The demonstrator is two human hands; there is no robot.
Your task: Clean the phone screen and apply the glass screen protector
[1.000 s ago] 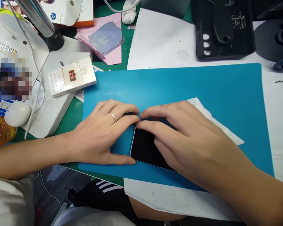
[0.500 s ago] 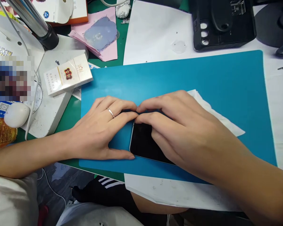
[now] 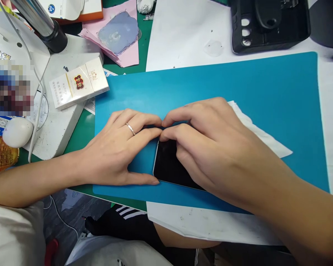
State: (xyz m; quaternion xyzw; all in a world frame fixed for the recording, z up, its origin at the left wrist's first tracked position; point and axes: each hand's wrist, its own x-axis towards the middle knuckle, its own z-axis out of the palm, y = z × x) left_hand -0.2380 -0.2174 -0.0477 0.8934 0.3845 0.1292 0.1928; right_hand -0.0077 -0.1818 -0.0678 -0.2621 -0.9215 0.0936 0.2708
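A smartphone [image 3: 172, 166] with a dark screen and a thin light frame lies flat on the blue mat [image 3: 266, 88]. My left hand [image 3: 116, 147], with a ring on one finger, spans the phone's left end: the thumb touches the lower corner and the fingertips reach the upper one. My right hand [image 3: 211, 144] arches over the phone with curled fingers, their tips at that same upper left corner, touching the left fingertips. It covers the phone's right part. Whether something small lies between the fingertips is hidden. A white wipe [image 3: 263, 133] shows behind my right hand.
A cigarette pack [image 3: 79, 83] overlaps the mat's left corner. Beyond it are a white stand base [image 3: 69, 122] with a metal pole [image 3: 39, 18], a cable, and pink paper [image 3: 130, 55]. A black device [image 3: 269, 29] stands at the back right on white paper [image 3: 180, 37].
The view has shifted slightly, so the surroundings sit a little higher. Both hands keep nearly the same pose at the phone's upper left corner.
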